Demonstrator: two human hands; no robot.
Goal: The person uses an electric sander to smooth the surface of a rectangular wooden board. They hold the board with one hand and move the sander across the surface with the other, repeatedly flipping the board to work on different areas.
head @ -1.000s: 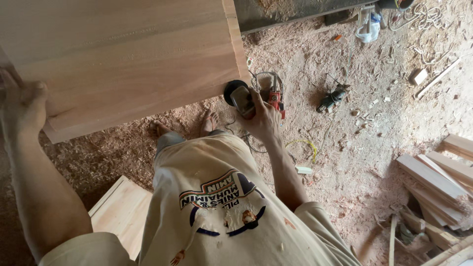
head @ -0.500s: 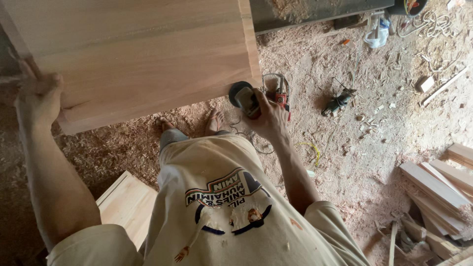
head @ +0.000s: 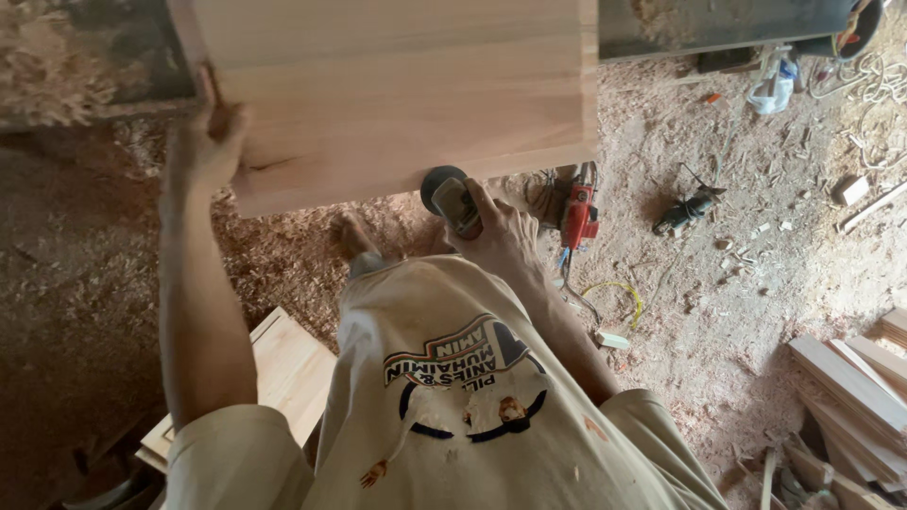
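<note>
Head view: a small sander [head: 452, 196], with a dark round pad, is being gripped in the right hand [head: 499, 236], fingers closed around the body, pad just at the near edge of the wood panel [head: 397, 94]. The panel is being steadied by the left hand [head: 203, 151], which is wrapped over its left near corner with the thumb on the face. The hands are being kept well apart, one at each end of the near edge.

The panel is lying across the far middle of the frame, overhanging a dark bench [head: 85, 66] littered with shavings.

Judgement: the edge is being sanded. The pad should be kept flat to the edge and not tipped, or the corner is being rounded over. Left-hand pressure should be held firm so the panel is not being dragged by the tool. The cord should be kept clear of the pad.

Further out, a red power tool [head: 578, 215] and a dark tool [head: 685, 212] are lying on the sawdust floor [head: 756, 283] to the right; stacked boards [head: 850, 378] are sitting near right.
</note>
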